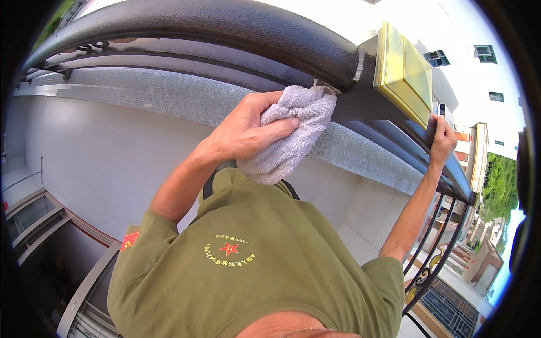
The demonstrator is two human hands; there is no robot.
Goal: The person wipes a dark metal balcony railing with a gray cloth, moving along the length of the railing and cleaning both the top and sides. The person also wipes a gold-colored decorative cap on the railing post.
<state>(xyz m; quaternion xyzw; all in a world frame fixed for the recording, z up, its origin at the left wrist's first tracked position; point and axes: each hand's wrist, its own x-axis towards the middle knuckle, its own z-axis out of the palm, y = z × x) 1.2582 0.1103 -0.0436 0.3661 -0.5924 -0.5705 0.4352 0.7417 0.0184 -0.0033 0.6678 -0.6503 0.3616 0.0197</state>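
A bunched pale grey towel [301,127] is gripped in my left hand [248,127], thumb across its front. Its upper end presses against the underside of the dark metal handrail [242,28], close to the dark post [366,67]. A gold pyramid-shaped cap [408,76] tops that post. On the cap's other side, my right hand [443,138] is closed around the railing, with its arm stretched out; part of its grip is hidden. A small light and dark thing just above these fingers is too small to make out.
Below the handrail runs a grey stone ledge [163,87] over a pale wall [112,135]. Lower left stands a metal-framed window or door [62,248]. Dark balusters with gold scrollwork [425,270] continue at right. White buildings [479,79] and green trees [501,183] lie beyond.
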